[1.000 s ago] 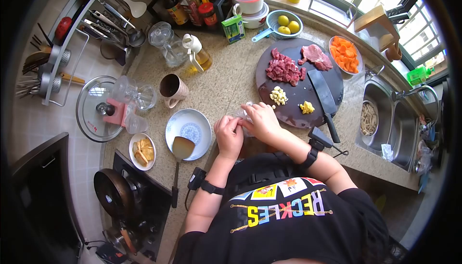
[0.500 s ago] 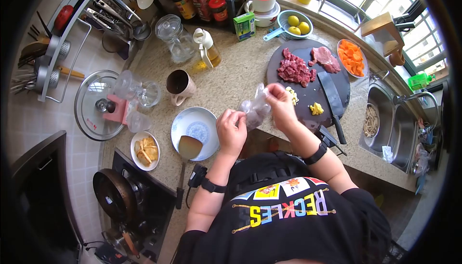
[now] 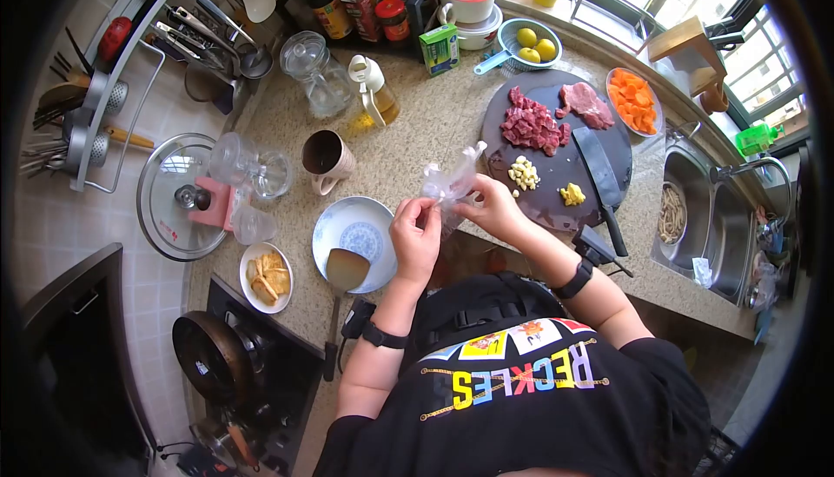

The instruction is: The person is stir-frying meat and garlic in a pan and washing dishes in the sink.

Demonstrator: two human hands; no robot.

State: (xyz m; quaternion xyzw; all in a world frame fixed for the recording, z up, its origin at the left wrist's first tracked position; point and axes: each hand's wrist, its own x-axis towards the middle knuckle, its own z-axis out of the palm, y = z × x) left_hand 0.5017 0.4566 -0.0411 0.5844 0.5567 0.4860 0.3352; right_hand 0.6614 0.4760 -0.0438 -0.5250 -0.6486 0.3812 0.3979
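A crumpled clear plastic bag [image 3: 452, 183] is held up between both hands over the counter's front edge; its contents, if any, I cannot make out. My left hand [image 3: 417, 242] pinches its left side, thumb against fingers. From the right, my right hand [image 3: 493, 208] grips the bag lower down. Beside my left hand lies a blue-and-white bowl [image 3: 373, 225], with a spatula [image 3: 347, 270] resting across its rim. Right of my right hand, a dark round cutting board [image 3: 556, 203] carries chopped red meat [image 3: 534, 125], chopped garlic [image 3: 522, 173], minced ginger-like yellow bits [image 3: 572, 194] and a cleaver [image 3: 596, 164].
Sliced carrots [image 3: 632, 102] sit in a bowl behind the board, near the sink [image 3: 725, 242]. A mug [image 3: 328, 160], an oil bottle [image 3: 373, 90] and a glass lid [image 3: 161, 208] stand left. The stove [image 3: 269, 347] holds a pan [image 3: 208, 355].
My right hand has moved down and left along the bag, uncovering the garlic. The bag's loose top now sticks up above the hands. My left hand stays nearly where it was.
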